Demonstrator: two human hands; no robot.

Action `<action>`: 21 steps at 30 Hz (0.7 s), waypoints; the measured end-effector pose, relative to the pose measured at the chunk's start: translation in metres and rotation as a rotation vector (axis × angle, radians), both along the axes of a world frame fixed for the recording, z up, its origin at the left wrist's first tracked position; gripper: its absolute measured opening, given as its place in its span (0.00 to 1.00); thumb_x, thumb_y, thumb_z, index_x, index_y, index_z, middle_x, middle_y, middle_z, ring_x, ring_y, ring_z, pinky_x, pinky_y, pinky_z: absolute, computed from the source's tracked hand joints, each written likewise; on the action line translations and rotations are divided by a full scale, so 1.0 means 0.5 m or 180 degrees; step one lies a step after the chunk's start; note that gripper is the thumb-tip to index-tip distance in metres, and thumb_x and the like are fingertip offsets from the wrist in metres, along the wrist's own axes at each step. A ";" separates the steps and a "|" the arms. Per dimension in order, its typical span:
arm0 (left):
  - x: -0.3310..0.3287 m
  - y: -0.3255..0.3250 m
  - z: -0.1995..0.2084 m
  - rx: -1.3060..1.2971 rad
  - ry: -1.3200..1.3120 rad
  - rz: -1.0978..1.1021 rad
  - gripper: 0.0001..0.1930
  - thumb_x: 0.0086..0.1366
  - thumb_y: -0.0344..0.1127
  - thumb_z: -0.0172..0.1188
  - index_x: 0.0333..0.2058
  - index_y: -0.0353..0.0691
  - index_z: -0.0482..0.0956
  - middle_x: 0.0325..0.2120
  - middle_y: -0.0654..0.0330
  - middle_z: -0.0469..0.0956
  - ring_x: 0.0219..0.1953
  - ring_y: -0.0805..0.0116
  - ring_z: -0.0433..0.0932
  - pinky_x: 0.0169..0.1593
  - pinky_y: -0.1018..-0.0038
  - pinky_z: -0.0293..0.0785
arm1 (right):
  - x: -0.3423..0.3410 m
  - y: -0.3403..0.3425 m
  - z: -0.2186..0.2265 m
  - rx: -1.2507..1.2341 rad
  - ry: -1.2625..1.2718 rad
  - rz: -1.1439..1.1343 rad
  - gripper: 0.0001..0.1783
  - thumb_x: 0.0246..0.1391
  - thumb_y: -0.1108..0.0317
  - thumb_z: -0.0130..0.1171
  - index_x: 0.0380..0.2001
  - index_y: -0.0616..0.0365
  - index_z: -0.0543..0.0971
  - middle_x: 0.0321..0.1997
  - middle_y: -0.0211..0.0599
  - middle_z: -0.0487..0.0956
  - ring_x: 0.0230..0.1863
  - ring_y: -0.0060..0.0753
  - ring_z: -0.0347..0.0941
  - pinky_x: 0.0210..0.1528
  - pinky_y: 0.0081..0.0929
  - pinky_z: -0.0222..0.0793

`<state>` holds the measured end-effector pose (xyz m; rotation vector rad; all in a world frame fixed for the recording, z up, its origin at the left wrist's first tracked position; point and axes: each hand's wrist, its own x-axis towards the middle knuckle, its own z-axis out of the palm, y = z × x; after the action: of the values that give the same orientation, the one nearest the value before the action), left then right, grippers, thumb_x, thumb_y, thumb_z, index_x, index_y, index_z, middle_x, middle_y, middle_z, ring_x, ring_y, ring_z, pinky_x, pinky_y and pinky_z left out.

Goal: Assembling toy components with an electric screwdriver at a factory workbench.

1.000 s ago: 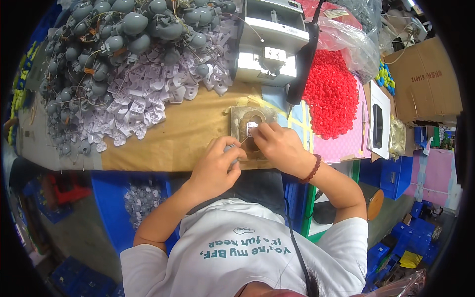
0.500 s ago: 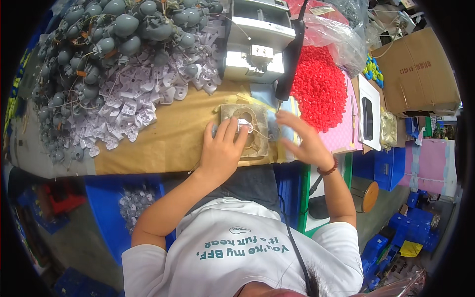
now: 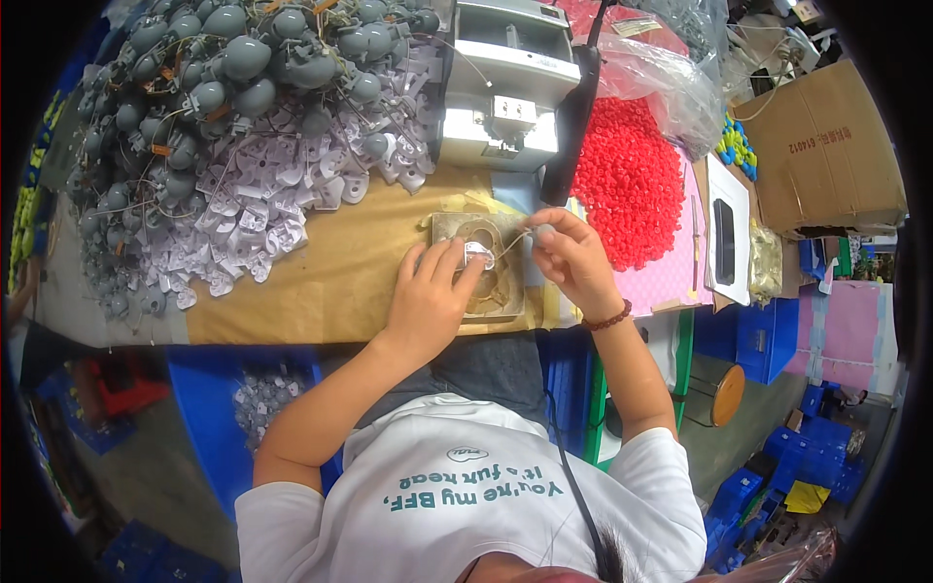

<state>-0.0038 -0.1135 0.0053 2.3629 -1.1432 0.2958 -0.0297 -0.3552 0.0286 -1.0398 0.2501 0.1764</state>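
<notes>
A square metal fixture [image 3: 505, 303] with rounded hollows lies at the table's front edge, and a small white plastic part [image 3: 478, 255] rests in it. My left hand [image 3: 428, 296] presses its fingertips and thumb against that part from the left. Just right of the fixture, my right hand [image 3: 578, 267] pinches a small grey rounded part [image 3: 541, 233] between thumb and fingers. A thin pale wire [image 3: 512, 243] runs from near the white part toward the grey one. Above my right hand hangs a black stick-shaped tool [image 3: 564, 146], its lower tip hidden behind the fingers.
Heaped at left are grey rounded parts with wires [image 3: 248, 58] and white plastic parts [image 3: 262, 214]. A white-and-grey machine [image 3: 505, 58] stands behind the fixture. Small red parts [image 3: 632, 185] are piled at right, beside a white tray [image 3: 727, 228] and a cardboard box [image 3: 821, 146].
My right hand has come down and left from near the black tool's tip, its fingers closing from spread to a pinch on the grey part. My left hand stays at the white part.
</notes>
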 end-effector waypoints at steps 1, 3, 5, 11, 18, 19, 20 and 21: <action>0.000 0.000 0.000 -0.0025 0.0012 0.0001 0.27 0.50 0.24 0.63 0.52 0.41 0.78 0.51 0.50 0.74 0.56 0.52 0.73 0.62 0.55 0.65 | 0.009 0.012 0.007 0.0039 -0.0101 -0.0055 0.14 0.60 0.73 0.59 0.50 0.60 0.76 0.45 0.44 0.80 0.20 0.14 0.62 0.18 0.11 0.56; 0.001 0.001 -0.001 -0.0043 0.0044 -0.0006 0.26 0.50 0.24 0.62 0.52 0.41 0.79 0.51 0.51 0.74 0.56 0.52 0.73 0.62 0.55 0.65 | 0.021 0.024 0.008 0.0240 -0.0194 0.0018 0.16 0.60 0.74 0.59 0.51 0.62 0.76 0.47 0.49 0.80 0.20 0.14 0.62 0.19 0.10 0.56; 0.003 0.003 -0.001 -0.0066 0.0075 -0.0016 0.26 0.51 0.24 0.62 0.52 0.41 0.79 0.50 0.51 0.74 0.56 0.53 0.73 0.62 0.55 0.65 | 0.029 0.031 0.012 0.0422 -0.0252 0.0144 0.17 0.59 0.75 0.59 0.52 0.62 0.75 0.47 0.50 0.80 0.20 0.15 0.64 0.19 0.09 0.58; 0.016 0.011 0.000 -0.0199 0.0157 -0.0162 0.24 0.52 0.25 0.62 0.50 0.40 0.80 0.50 0.51 0.75 0.56 0.53 0.73 0.61 0.56 0.67 | 0.040 0.022 0.012 -0.0874 -0.0143 0.0693 0.15 0.56 0.73 0.66 0.46 0.66 0.80 0.35 0.39 0.84 0.24 0.18 0.72 0.25 0.15 0.68; 0.019 0.012 -0.001 -0.0302 0.0215 -0.0178 0.20 0.50 0.25 0.64 0.45 0.38 0.81 0.49 0.51 0.76 0.55 0.52 0.74 0.60 0.56 0.68 | 0.032 0.068 -0.030 -0.3527 -0.0993 0.0327 0.18 0.49 0.63 0.75 0.34 0.67 0.82 0.24 0.39 0.80 0.24 0.26 0.76 0.28 0.25 0.72; 0.020 0.010 0.000 -0.0325 0.0206 -0.0177 0.19 0.49 0.25 0.64 0.44 0.38 0.81 0.49 0.51 0.77 0.55 0.52 0.74 0.60 0.56 0.69 | 0.030 0.071 -0.042 -0.3460 -0.1003 0.0241 0.19 0.48 0.62 0.76 0.35 0.67 0.81 0.23 0.40 0.80 0.23 0.27 0.76 0.28 0.25 0.72; 0.021 0.009 0.001 -0.0345 0.0211 -0.0159 0.18 0.50 0.26 0.64 0.43 0.38 0.81 0.48 0.51 0.77 0.54 0.52 0.74 0.59 0.56 0.69 | 0.028 0.073 -0.050 -0.3394 -0.1013 0.0155 0.20 0.47 0.62 0.76 0.36 0.66 0.81 0.23 0.40 0.79 0.23 0.28 0.76 0.28 0.26 0.72; 0.021 0.007 0.004 -0.0365 0.0216 -0.0143 0.17 0.50 0.26 0.65 0.42 0.38 0.81 0.47 0.52 0.77 0.54 0.53 0.74 0.59 0.57 0.69 | 0.025 0.073 -0.054 -0.3551 -0.1029 0.0168 0.22 0.48 0.61 0.76 0.39 0.65 0.79 0.23 0.40 0.79 0.23 0.29 0.76 0.27 0.27 0.71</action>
<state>0.0068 -0.1100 0.0071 2.2277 -1.1159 0.2568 -0.0172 -0.3188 0.0016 -2.1569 0.0013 -0.1144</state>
